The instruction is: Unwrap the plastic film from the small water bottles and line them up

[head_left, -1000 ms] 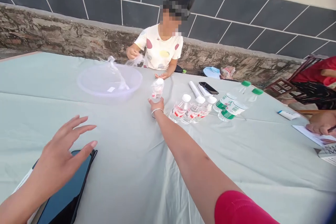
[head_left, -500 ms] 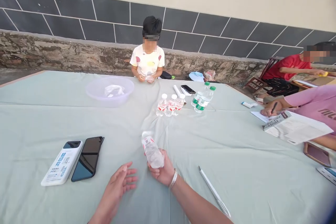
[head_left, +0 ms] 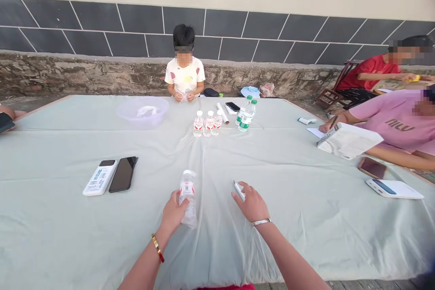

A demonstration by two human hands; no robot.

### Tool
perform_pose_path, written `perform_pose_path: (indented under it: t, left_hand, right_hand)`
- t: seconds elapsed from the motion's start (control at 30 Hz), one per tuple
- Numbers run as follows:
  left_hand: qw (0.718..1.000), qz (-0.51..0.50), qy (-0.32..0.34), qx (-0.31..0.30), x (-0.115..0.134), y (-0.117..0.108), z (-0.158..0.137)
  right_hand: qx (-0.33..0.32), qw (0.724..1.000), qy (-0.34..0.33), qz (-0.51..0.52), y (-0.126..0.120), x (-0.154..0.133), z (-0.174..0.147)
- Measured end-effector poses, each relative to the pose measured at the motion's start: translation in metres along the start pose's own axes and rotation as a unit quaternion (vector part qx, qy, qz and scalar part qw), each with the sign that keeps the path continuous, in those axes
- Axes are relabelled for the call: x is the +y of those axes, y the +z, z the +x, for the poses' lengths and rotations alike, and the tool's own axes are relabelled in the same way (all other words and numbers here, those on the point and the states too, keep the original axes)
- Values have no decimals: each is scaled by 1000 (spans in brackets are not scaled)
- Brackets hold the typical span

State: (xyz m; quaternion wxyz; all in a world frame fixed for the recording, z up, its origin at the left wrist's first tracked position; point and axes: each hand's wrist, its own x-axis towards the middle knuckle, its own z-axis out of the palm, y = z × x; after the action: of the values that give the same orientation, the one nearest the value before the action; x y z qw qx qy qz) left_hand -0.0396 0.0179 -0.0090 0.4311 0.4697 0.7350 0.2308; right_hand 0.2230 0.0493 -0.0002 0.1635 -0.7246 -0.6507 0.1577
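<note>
My left hand (head_left: 175,212) is wrapped round a small clear plastic water bottle (head_left: 188,189) with a white cap and a red-and-white label. The bottle's cap end points away from me, and its base is towards me. To the right, my right hand (head_left: 254,204) lies over a white pen (head_left: 239,190) on the cloth, its fingers closed about the barrel. The pen's dark tip points away and left; the palm hides its rear part.
Three small bottles (head_left: 208,124) and two green-capped bottles (head_left: 246,115) stand further back. A lilac basin (head_left: 142,113) is at far left. A power bank (head_left: 100,179) and phone (head_left: 123,174) lie at left. Co-workers sit opposite and at right, near a white box (head_left: 350,141).
The water bottle has passed from my right hand to my left. My right hand has moved right onto the pen. The camera view has shifted.
</note>
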Motion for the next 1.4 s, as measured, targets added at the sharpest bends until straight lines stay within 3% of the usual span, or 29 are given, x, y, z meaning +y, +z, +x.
perform_pose_path:
  t: [0.1,0.2,0.37,0.47,0.57,0.73,0.87,0.93,1.03,1.1,1.2,1.3,1.4]
  left_hand:
    - [996,79,29,-19,2,-1,-7]
    - [994,105,18,-34,-2,1,-13]
    - [991,130,37,-7,-10,5,-14]
    - [990,131,49,-5,-12,4,-13]
    - [991,121,62,-3,-12,1,-13]
    - [994,87,71,0,-16,-2,-12]
    - [996,66,58,0,-19,-1,-10]
    - [997,58,53,0,-19,-1,-10]
    - [998,47,47,-4,-18,-2,-10]
    - [998,39,46,-8,-18,-2,-10]
    - [999,22,45,-17,-18,-2,-8]
    - [999,5,48,-22,-20,-2,-7]
    - [998,-2,54,-20,-20,-2,-6]
  right_hand:
    - [-18,995,52,-86,-4,42,-2]
    - [-49,997,41,-39,6,45,-7]
    - [-92,979,-27,182,21,-34,7]
    - [-93,968,-45,228,30,-83,25]
    - [-89,967,-46,233,37,-99,22]
    - [-114,958,-113,239,21,-56,-51]
    - [-229,929,-171,235,-8,-14,-98]
    - [-207,943,-154,211,-14,0,-93]
    - [-54,993,-46,93,-9,14,-57]
    - [0,1000,-1,-3,-2,21,-32]
    - [36,995,-5,-93,10,16,-15]
    - [61,997,-46,-33,25,-18,-19]
    - [-32,988,-47,145,49,-72,-23]
